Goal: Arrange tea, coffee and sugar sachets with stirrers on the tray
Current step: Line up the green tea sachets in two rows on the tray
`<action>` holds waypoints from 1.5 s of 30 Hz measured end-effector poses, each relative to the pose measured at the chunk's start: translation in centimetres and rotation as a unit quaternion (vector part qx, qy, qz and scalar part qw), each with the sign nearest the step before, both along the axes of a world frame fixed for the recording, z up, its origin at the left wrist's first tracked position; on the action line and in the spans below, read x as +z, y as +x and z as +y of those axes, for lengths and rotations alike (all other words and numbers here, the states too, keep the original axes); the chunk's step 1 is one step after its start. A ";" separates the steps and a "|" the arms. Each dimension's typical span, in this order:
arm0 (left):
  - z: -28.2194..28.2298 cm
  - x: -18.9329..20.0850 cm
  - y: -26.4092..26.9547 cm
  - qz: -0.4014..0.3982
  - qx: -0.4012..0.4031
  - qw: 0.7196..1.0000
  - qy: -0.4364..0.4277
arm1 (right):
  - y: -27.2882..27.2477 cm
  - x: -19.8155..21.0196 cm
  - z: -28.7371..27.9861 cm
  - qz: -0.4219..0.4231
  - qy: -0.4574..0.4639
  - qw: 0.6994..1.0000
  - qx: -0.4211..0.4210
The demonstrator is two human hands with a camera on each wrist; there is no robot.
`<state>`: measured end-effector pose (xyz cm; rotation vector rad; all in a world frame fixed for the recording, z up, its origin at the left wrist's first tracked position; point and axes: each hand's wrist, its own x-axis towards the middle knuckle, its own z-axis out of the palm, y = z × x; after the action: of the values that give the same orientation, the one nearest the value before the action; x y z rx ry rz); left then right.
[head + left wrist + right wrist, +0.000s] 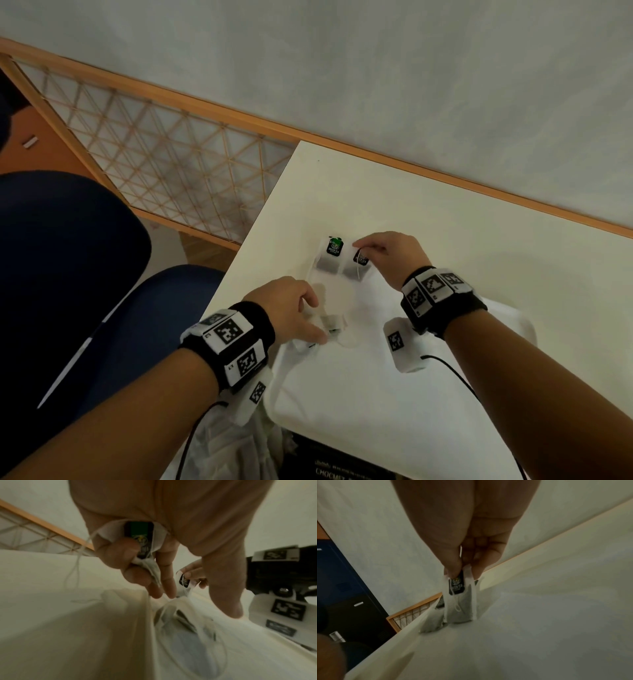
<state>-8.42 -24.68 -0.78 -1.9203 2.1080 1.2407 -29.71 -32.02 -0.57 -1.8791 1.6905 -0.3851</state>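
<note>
White tray point(346, 387) sat on the cream tabletop point(428, 219), near its left edge. Right hand point(394, 255) pinched the top of a tea bag point(358, 265) between thumb and fingers; the bag stood upright with its bottom touching the tray floor at the far end, black tag showing, seen clearly in the right wrist view point(462, 601). Just left of it lay a second tea bag point(330, 255) with a green-and-black tag, at the same far end of the tray. Left hand point(291, 310) was at the tray's near-left part, fingers curled round a third tea bag point(145, 543), green tag visible in the palm, its string point(75, 566) hanging loose. More strings and bag shapes lay blurred on the tray below the left hand; count unclear. Blue chair point(68, 274) stood left of the tabletop. Grey wall point(376, 68) behind.
</note>
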 end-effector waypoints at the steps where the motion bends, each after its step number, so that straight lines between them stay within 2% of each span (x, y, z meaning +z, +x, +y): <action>1: 0.1 0.1 -0.2 -0.020 -0.019 1.000 -0.005 | 0.0 -0.2 -0.1 0.007 -0.002 1.000 0.002; 6: 0.4 0.3 -1.1 -0.105 -0.086 0.990 -0.043 | -0.3 -0.8 0.6 0.001 -0.100 0.995 -0.001; 8: 0.4 -0.1 -1.2 -0.120 -0.095 0.987 -0.058 | -0.1 -0.7 1.7 -0.012 -0.130 0.991 0.034; 13: 0.4 -0.7 -1.1 -0.090 -0.087 0.990 -0.069 | 1.3 -0.6 5.6 0.060 0.006 0.974 0.218; 20: -0.1 -0.3 0.1 0.039 0.018 0.996 -0.075 | 2.4 -0.9 6.9 0.095 0.044 0.967 0.231; 23: -0.5 -0.2 0.5 0.083 0.065 0.990 -0.088 | 2.5 -0.3 6.6 0.097 0.038 0.976 0.189; 26: -1.0 0.0 0.8 0.124 0.099 0.983 -0.096 | 1.7 0.2 6.2 0.017 0.022 0.995 0.099; 29: -1.3 0.1 1.3 0.149 0.130 0.976 -0.093 | 1.3 0.4 5.6 -0.011 0.011 0.999 0.051; 33: -1.8 0.4 1.6 0.181 0.187 0.960 -0.102 | 1.3 0.4 4.6 -0.092 0.025 0.994 -0.044; 36: -1.8 0.8 1.6 0.223 0.237 0.943 -0.071 | 1.9 0.2 4.0 -0.111 0.039 0.992 -0.053; 41: -1.8 0.9 2.0 0.262 0.263 0.928 0.010 | 3.6 -0.4 2.8 -0.208 0.100 0.967 -0.107; 45: -1.9 0.6 2.0 0.245 0.260 0.934 -0.006 | 4.4 -1.0 1.7 -0.188 0.104 0.969 -0.122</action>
<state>-6.44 -26.60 -0.18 -2.4862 1.8178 1.9883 -25.35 -30.31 -1.56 -1.3508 1.6307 -0.5950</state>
